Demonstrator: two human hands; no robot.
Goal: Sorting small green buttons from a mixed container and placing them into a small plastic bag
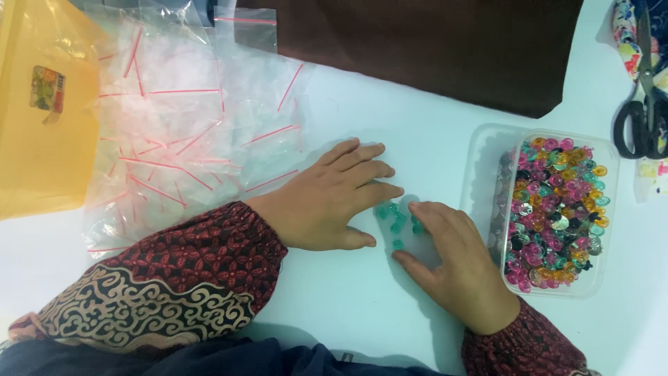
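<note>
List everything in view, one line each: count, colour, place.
teal beads: a small cluster, teal, on the table between the hands
clear tub: one, filled with mixed-colour beads, right
zip bags: a pile, clear with red strips, left
yellow bag: one, far left
dark cloth: one, brown, top
scissors: one pair, black handles, top right
white table: one
left hand: flat, beside the beads
right hand: fingers on the beads
</note>
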